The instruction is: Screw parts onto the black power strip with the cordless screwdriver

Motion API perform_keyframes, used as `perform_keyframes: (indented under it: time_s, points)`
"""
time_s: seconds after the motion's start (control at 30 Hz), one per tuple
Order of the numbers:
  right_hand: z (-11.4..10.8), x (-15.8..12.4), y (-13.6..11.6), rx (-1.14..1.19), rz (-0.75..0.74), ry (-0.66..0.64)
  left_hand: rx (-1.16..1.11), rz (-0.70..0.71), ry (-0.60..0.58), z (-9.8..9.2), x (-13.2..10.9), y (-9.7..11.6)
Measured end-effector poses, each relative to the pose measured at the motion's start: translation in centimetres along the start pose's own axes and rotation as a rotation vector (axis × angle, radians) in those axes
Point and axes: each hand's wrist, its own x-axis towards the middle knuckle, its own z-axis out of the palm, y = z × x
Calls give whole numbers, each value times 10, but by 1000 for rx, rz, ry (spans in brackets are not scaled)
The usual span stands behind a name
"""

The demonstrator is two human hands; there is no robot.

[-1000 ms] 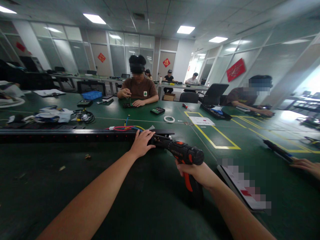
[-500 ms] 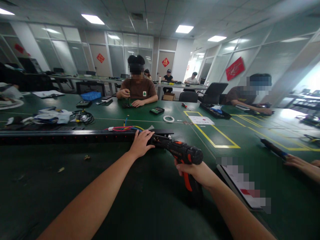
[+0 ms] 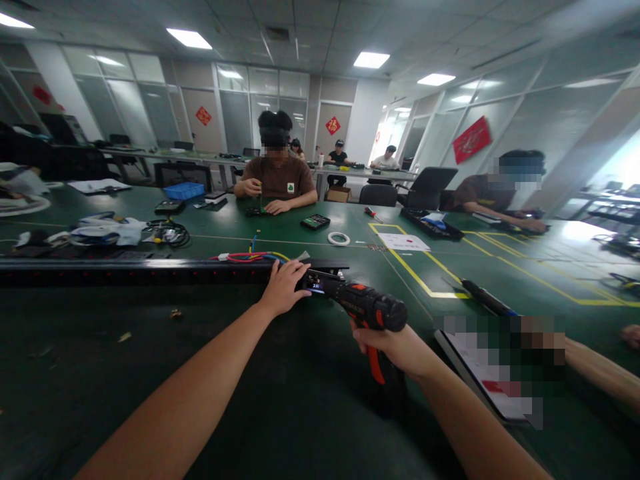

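1. Left hand [image 3: 286, 288]: fingers loosely spread, laid over the black rail [image 3: 150, 273] near its right end, thumb standing apart at the near side. How hard it presses, cannot tell.
2. Right hand [image 3: 393, 347]: closed round the handle of a black-and-orange power driver [image 3: 375, 308], its nose pointing left.
3. Driver's nose sits at the rail's right end, just beside the left thumb; a small bright patch shows there. Tip contact too small to make out.
4. Rail lies lengthwise across the green worktop [image 3: 300, 413], running out of view at left. Red, blue and yellow wires [image 3: 253, 256] along its far side, near the left hand.
5. Nearer, below the rail: small brass-coloured piece [image 3: 176, 313] and pale scrap [image 3: 125, 337].
6. At right, a co-worker's hand [image 3: 543, 340], blurred out, at the end of a long dark tool [image 3: 485, 298]; booklet [image 3: 467, 373] nearby.
7. Beyond the rail: white ring [image 3: 339, 239], tangled cables [image 3: 167, 231], blue basket [image 3: 184, 191]. Seated person [image 3: 280, 177] opposite.
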Motion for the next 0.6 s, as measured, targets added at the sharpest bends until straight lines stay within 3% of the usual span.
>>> perform_keyframes:
  time_s: [0.6]
  points:
    - [-1, 2, 4, -8, -17, -23, 4, 6, 4, 3, 0, -3]
